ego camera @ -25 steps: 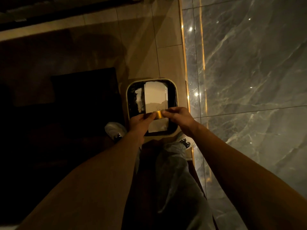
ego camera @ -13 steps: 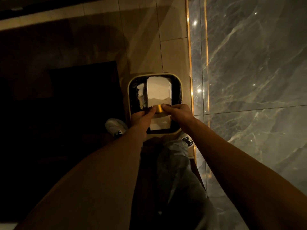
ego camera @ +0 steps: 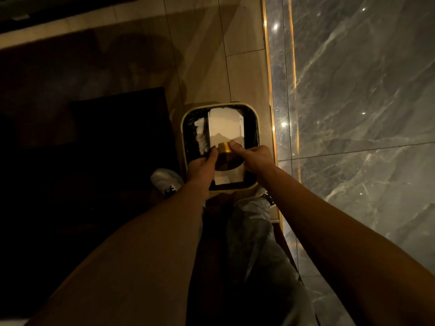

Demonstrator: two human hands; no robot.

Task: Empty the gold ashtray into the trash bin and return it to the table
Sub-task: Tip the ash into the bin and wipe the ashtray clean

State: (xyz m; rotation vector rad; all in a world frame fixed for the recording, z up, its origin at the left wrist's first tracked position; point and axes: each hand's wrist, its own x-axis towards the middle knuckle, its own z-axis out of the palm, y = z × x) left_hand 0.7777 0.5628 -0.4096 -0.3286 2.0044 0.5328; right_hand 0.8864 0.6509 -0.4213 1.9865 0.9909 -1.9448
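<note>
The gold ashtray [ego camera: 225,156] hangs tipped over the open trash bin [ego camera: 256,128], its round underside facing me. My left hand [ego camera: 202,167] grips its left side and my right hand [ego camera: 252,156] grips its right side. The bin is square with rounded corners, a pale rim and a black liner. Inside lie a white box [ego camera: 224,128] and crumpled white paper [ego camera: 200,135]. The ashtray's inside is hidden from me.
The bin stands on beige floor tiles beside a grey marble wall [ego camera: 353,90] with a gold strip at its base. A dark piece of furniture [ego camera: 113,137] fills the left. My two white shoes [ego camera: 164,181] and grey trousers are just below the bin.
The ashtray has turned further over above the bin, so its round underside now shows between my hands. The view has shifted slightly and both hands stay on the ashtray.
</note>
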